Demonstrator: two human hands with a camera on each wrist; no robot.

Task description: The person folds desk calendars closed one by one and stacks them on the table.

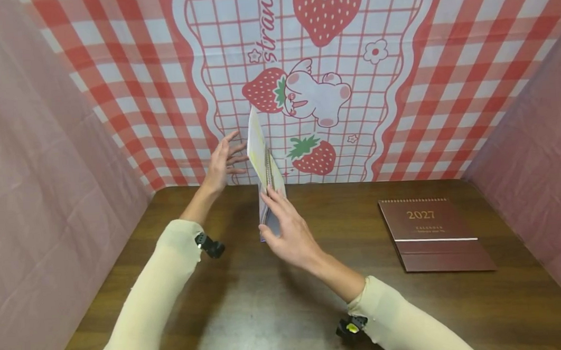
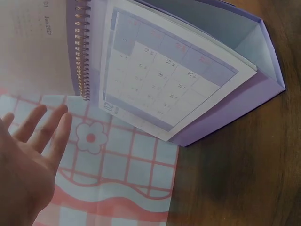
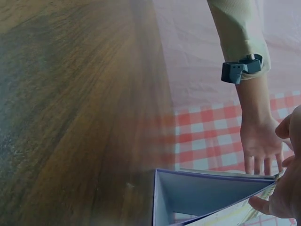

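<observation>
A purple desk calendar (image 2: 211, 113) stands on the table like a tent, its spiral binding (image 2: 83, 52) along the top. The January 2027 page (image 2: 33, 52) is raised off the February page (image 2: 155, 70), which lies against the calendar's side. Left of the raised page is my left hand (image 1: 219, 165), its fingers spread and holding nothing. My right hand (image 1: 290, 232) grips the near part of the calendar's top edge. In the right wrist view, its thumb (image 3: 261, 205) is on one side of the edge and the fingers reach over to the other.
A brown 2027 calendar (image 1: 437, 254) lies at the right of the wooden table (image 1: 249, 314). Behind the table hangs a red-and-white checked cloth (image 1: 146, 71) with strawberries. Pink curtains (image 1: 38, 182) border both sides.
</observation>
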